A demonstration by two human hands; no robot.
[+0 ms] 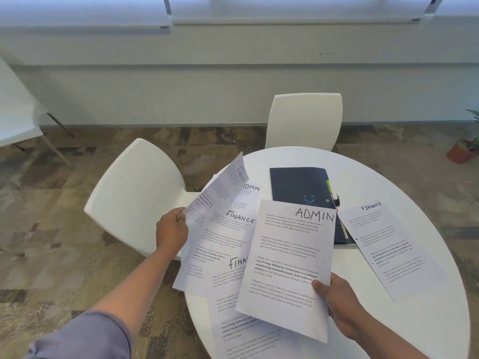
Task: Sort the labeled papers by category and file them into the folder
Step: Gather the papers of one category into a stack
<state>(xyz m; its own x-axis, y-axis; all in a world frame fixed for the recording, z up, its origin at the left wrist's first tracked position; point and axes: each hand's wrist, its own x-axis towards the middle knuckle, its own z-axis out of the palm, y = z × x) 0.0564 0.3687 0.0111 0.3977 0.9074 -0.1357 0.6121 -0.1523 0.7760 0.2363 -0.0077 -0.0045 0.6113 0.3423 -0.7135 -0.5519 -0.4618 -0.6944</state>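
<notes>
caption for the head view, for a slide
Right hand holds an ADMIN sheet, left hand lifts a FINANCE sheet, folder closed on the table.

Round white table (388, 177); two white chairs (134, 193) (304, 120) beside it; potted plant (464, 149) on floor.

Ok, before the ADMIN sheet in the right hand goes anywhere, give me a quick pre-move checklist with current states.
1. Right hand has a firm grip on the ADMIN sheet: ok, thumb pinches its right edge.
2. Label readable: ok, ADMIN is plain at the top.
3. Left hand free to help: not ok, it holds a bent FINANCE sheet.
4. Dark folder open to receive: not ok, it lies closed on the white table.
5. An ADMIN pile to join: cannot tell; another ADMIN label shows among the overlapped FINANCE sheets.
6. Separate FINANCE sheet out of the way: ok, it lies apart at right.
</notes>
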